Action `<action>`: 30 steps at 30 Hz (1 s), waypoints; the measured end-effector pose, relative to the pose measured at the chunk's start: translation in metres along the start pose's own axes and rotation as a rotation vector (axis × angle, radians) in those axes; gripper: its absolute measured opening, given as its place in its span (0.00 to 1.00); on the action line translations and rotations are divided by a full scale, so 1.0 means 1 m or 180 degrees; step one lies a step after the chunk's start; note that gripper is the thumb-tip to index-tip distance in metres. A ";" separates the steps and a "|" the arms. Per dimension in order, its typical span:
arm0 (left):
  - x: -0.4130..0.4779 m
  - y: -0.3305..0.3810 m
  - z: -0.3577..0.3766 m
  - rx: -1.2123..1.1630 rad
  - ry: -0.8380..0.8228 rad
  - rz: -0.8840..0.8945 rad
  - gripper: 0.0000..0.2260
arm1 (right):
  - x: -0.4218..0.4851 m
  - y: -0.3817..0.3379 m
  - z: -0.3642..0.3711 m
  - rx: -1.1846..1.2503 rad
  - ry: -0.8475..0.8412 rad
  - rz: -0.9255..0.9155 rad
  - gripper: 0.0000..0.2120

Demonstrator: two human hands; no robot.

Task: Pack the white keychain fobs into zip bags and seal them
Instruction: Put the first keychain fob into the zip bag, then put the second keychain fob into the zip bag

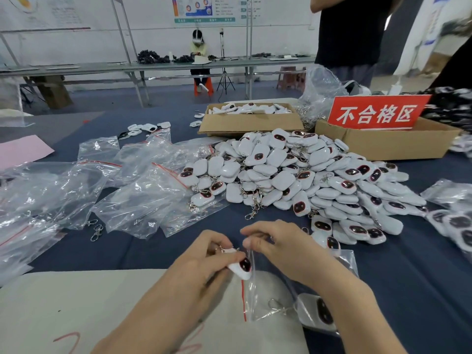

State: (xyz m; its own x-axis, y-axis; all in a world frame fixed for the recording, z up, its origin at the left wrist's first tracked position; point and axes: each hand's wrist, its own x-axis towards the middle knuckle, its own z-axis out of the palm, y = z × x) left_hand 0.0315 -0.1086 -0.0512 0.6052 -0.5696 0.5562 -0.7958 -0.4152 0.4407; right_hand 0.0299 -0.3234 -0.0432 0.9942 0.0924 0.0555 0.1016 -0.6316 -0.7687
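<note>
Head view: my left hand (204,256) grips one fob (241,267) between thumb and curled fingers, over the table's (408,277) near edge. My right hand (278,247) pinches the mouth of a zip bag (258,300), which hangs below the fob. The fob's lower end sits at the bag mouth; I cannot tell whether it has entered.

Handling, as I judge it: the fob is light, rigid and smooth, so probably slippery. Grip it by its flat faces, clear of the dark window. Its clasp would swing loose and may snag the mouth. The bag is thin, limp film; hold it at the red-lined zip strip.

Hard to read: I cannot make out the clasp among my left fingers. A second fob (316,312) lies by the bag's lower end; whether it is in this bag or another, I cannot tell. The pile (306,180) toward the far edge hides its lower layers.
</note>
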 end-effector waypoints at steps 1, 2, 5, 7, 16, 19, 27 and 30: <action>-0.001 0.003 0.001 -0.0016 -0.0071 -0.0041 0.15 | 0.000 0.000 0.001 -0.0022 -0.0010 -0.0026 0.09; -0.003 0.006 0.002 -0.0058 -0.0133 -0.0118 0.16 | 0.000 0.000 0.001 0.0016 0.0020 -0.0049 0.08; -0.004 0.017 0.004 -0.0281 -0.0365 -0.0299 0.15 | 0.001 -0.001 0.000 0.0277 0.0193 -0.0083 0.08; -0.004 0.025 0.006 -0.0599 -0.0336 -0.0521 0.15 | 0.002 -0.002 -0.002 0.0484 0.0316 -0.0063 0.09; 0.015 0.056 0.010 -0.1601 -0.0136 -0.2015 0.22 | 0.001 -0.007 -0.004 0.0934 0.0640 0.0011 0.06; 0.015 0.060 0.009 -0.1577 -0.0643 -0.1998 0.23 | 0.001 -0.009 -0.003 0.0991 0.0680 0.0061 0.07; 0.023 0.052 0.001 -0.2234 -0.0039 -0.2496 0.17 | 0.000 -0.012 -0.004 0.0693 0.0509 -0.0008 0.06; 0.025 0.038 -0.003 -0.1871 0.0452 -0.2410 0.14 | -0.002 -0.015 -0.004 0.0456 0.0576 -0.0013 0.06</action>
State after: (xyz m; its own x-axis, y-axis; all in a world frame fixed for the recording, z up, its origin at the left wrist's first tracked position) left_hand 0.0165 -0.1366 -0.0188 0.9808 -0.1901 0.0432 -0.0807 -0.1940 0.9777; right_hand 0.0266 -0.3173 -0.0291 0.9853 -0.0530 0.1624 0.1124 -0.5145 -0.8501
